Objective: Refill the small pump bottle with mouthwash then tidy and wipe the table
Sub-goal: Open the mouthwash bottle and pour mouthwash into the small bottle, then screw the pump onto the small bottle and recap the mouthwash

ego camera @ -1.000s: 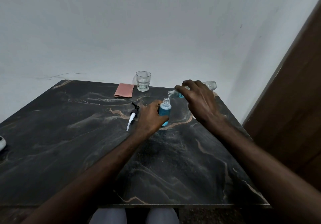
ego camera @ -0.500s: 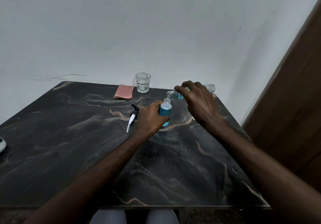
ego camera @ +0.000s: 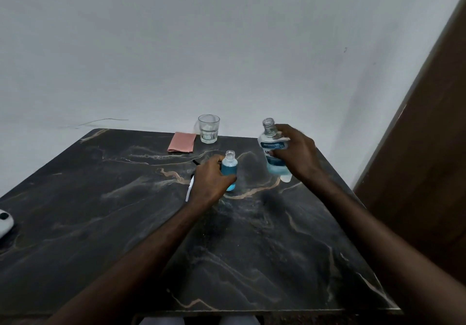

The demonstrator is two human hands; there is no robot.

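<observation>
The small clear bottle [ego camera: 230, 167] stands uncapped on the dark marble table [ego camera: 126, 223], filled with blue mouthwash nearly to its shoulder. My left hand [ego camera: 210, 180] is wrapped around its left side. To the right, my right hand [ego camera: 295, 154] grips the big mouthwash bottle [ego camera: 271, 148], upright, cap off, with blue liquid only in its lower part. The pump head with its white tube [ego camera: 189, 189] lies on the table, mostly hidden behind my left hand.
A folded pink cloth [ego camera: 182, 142] and an empty drinking glass [ego camera: 208, 128] sit at the table's far edge by the wall. A white object [ego camera: 4, 222] lies at the left edge. A brown wooden panel [ego camera: 428, 173] rises on the right.
My right hand has tipped the big mouthwash bottle back from pouring into the small bottle to upright, and moved it to the right. My left hand still holds the small bottle.
</observation>
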